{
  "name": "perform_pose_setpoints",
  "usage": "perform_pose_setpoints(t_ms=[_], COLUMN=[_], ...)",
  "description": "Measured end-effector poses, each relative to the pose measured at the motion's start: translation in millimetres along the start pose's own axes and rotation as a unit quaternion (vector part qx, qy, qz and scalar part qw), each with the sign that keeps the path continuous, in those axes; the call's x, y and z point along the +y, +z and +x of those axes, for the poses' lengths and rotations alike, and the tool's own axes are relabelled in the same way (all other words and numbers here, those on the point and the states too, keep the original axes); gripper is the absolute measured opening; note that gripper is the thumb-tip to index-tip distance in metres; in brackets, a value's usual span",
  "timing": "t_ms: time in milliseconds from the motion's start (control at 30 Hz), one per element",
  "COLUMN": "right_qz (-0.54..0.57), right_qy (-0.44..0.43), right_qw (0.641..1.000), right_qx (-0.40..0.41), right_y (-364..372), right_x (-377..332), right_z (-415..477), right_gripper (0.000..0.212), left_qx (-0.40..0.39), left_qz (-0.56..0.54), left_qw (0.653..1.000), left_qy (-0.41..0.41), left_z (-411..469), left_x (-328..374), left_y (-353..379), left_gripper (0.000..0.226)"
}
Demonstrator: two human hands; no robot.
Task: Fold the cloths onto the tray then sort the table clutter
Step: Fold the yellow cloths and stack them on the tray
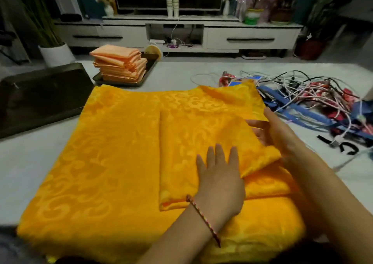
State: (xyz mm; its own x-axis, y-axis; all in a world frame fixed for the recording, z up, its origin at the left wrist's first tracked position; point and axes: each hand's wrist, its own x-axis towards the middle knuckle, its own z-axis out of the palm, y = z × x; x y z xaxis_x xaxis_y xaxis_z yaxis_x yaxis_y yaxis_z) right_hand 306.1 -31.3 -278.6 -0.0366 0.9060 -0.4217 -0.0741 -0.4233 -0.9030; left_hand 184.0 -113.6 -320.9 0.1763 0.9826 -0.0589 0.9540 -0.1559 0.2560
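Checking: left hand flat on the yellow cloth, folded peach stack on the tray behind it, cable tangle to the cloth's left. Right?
Not quite. In the head view the cable tangle lies to the right of the yellow cloth, not left. The rest holds: left hand flat on it, folded peach stack on the tray behind.

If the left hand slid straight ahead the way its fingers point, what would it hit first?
Only more yellow cloth under the left hand; past its far edge, probably the cable tangle, though depth is unclear.
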Motion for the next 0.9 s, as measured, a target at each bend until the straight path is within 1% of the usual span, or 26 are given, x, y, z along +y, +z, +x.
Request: perform_pose_setpoints(t_ms=[67,100,133,167,200,233,267,333,367,433,467,533,567,633,700,767,900], right_qz=[-0.079,-0.147,-0.241,-0.329,-0.388,-0.424,-0.443,-0.461,-0.467,-0.477,-0.478,-0.466,-0.459,-0.443,-0.431,-0.434,-0.488], right_qy=[0.006,-0.01,-0.042,-0.083,-0.121,-0.148,-0.164,-0.184,-0.189,-0.192,-0.193,-0.181,-0.17,-0.149,-0.15,-0.168,-0.194], right_qw=[0.997,0.989,0.969,0.94,0.912,0.892,0.88,0.866,0.862,0.856,0.856,0.865,0.871,0.883,0.889,0.884,0.85], right_qx=[-0.001,0.012,0.028,0.041,0.049,0.052,0.052,0.055,0.053,0.056,0.05,0.044,0.037,0.035,0.035,0.033,0.043], right_y=[-8.2,-10.0,-8.8,-8.2,-8.6,-6.6,-5.8,-6.1,-7.2,-11.8,-11.8,-18.2,-20.2,-25.4,-29.2,-32.0,-38.1], right_x=[5.8,9.8,13.8,18.0,22.3,24.5,26.3,27.4,27.6,26.3,24.8,25.0,25.1,25.4,25.8,27.4,30.9], right_z=[8.3,11.7,12.6,14.4,13.1,12.1,10.7,9.4,8.9,7.3,7.5,5.1,5.2,4.7,3.7,2.3,-2.4], right_gripper=[0.058,0.06,0.058,0.054,0.052,0.055,0.057,0.06,0.06,0.059,0.058,0.056,0.055,0.054,0.052,0.051,0.051], left_qx=[-0.006,-0.002,0.003,0.001,-0.005,-0.007,-0.006,0.027,0.049,0.067,0.061,0.081,0.111,0.147,0.15,0.146,0.119], left_qz=[0.05,0.057,0.053,0.054,0.052,0.04,0.031,0.042,0.074,0.092,0.11,0.13,0.127,0.115,0.107,0.093,0.061], left_qw=[0.999,0.998,0.999,0.998,0.999,0.999,0.999,0.999,0.996,0.993,0.992,0.987,0.983,0.974,0.971,0.972,0.977], left_qy=[0.006,0.008,0.008,0.007,0.011,0.009,0.006,0.021,0.03,0.023,0.012,0.051,0.078,0.128,0.154,0.16,0.163], left_z=[-2.1,-2.3,-2.7,-2.1,-1.7,-1.4,-1.6,-6.6,-11.3,-23.0,-30.5,-39.3,-43.4,-47.4,-45.7,-41.6,-43.5], left_x=[0.8,0.8,-0.1,-0.8,-0.4,0.6,-0.5,-9.1,-12.7,-26.9,-38.3,-61.3,-74.7,-96.7,-106.7,-107.6,-106.5], left_y=[14.9,17.5,17.5,15.4,14.3,8.8,6.9,2.9,-5.8,-11.7,-11.2,-7.7,-5.0,4.6,8.9,10.5,9.7], left_gripper=[0.072,0.072,0.071,0.071,0.071,0.071,0.071,0.073,0.076,0.076,0.077,0.082,0.08,0.07,0.065,0.067,0.06])
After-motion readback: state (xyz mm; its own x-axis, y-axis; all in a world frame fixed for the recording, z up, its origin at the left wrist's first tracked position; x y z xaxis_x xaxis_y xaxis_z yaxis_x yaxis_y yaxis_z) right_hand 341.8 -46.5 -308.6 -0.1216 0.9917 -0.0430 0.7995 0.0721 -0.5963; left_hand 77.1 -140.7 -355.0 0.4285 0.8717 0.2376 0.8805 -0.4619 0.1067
